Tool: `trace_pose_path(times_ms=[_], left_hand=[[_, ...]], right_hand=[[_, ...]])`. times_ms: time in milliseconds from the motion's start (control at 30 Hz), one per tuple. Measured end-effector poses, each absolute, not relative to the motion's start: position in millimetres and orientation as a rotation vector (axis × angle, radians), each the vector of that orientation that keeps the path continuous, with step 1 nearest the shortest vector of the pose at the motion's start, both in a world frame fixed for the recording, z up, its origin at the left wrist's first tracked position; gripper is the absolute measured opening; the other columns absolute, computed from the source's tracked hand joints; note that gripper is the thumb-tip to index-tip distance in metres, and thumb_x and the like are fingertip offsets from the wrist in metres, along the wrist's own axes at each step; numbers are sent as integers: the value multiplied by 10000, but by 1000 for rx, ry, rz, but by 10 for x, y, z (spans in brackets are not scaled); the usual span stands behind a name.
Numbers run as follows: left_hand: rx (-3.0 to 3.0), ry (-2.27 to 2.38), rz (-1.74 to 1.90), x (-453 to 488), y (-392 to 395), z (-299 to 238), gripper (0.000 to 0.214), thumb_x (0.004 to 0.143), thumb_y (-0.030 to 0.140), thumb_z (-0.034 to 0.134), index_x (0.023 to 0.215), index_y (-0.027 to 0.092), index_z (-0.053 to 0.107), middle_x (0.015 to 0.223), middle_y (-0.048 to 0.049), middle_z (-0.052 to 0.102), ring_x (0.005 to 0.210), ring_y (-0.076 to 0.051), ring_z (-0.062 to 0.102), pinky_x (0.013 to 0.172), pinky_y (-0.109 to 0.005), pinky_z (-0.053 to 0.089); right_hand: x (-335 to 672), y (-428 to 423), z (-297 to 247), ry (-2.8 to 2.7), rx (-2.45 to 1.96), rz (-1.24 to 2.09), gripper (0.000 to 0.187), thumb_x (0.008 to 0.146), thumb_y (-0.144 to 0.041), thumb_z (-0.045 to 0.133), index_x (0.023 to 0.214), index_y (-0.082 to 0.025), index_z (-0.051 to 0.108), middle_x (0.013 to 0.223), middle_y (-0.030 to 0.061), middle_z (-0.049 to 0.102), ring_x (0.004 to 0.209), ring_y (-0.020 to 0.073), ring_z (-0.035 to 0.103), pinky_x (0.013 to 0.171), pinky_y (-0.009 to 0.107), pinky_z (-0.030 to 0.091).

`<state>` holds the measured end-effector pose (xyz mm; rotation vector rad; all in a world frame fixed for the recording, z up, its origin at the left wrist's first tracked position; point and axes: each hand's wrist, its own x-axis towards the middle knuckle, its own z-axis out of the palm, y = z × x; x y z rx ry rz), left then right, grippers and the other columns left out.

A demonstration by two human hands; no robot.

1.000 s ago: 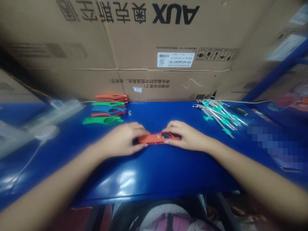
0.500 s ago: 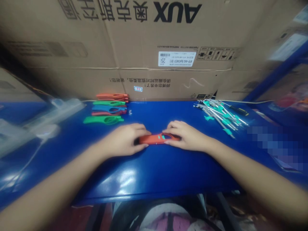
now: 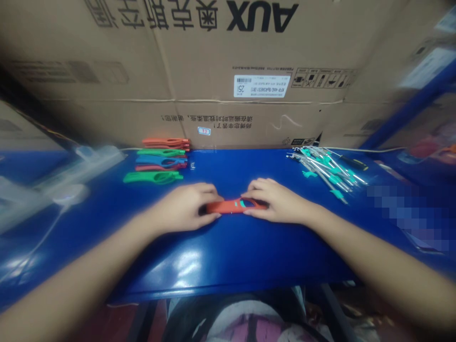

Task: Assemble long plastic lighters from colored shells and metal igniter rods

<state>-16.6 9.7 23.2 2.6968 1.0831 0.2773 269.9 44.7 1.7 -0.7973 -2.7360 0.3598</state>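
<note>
Lower centre, blue table [image 3: 228, 256]: left hand [image 3: 185, 206] and right hand [image 3: 276, 202] clamped on opposite ends of orange handle [image 3: 231, 206], lying flat (teal insert showing). Pressing-together step, seemingly; calls for even pressure. Beyond: coloured handles [image 3: 160, 164] upper left, metal rods [image 3: 326, 166] upper right, cardboard box [image 3: 213, 61].

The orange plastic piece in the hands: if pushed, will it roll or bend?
Probably no rolling: the orange plastic piece looks flat on the blue table. Likely stiff and light: it runs straight between the left hand and right hand.
</note>
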Motion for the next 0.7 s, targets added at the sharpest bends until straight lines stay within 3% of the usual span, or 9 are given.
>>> trace_pose_path(times_ms=[267,467,600,700], left_hand=[[2719,1181,274,-106,69,206,229,896,291,645,1098,225,731,1045,-42,697,903,-203,671,769,-287,512],[2951,1239,164,-66,31,163,209,890,289,622,1045,183,715,949,-63,696,852,-228,675,684,-297,481],[2903,1234,307,-94,60,116,246,993,308,515,1105,192,702,967,-58,698,850,-203,679,689,-284,480],[2841,1190,378,-101,60,122,282,1029,328,463,1099,193,701,922,-49,686,794,-181,663,671,-274,474]], right_hand=[[2683,424,-11,-2694,-841,397,394,940,-418,648,1237,-166,706,1024,104,645,935,235,600,818,379,480],[2668,429,-13,-2769,-825,148,375,888,-343,682,1220,-170,703,1031,104,657,950,259,613,804,392,459],[2691,449,-10,-2717,-714,105,243,975,-336,586,1111,-177,709,967,85,689,888,226,623,783,358,462],[2700,423,7,-2635,-668,97,248,1020,-346,520,1046,-173,696,904,77,696,812,200,615,727,321,468]])
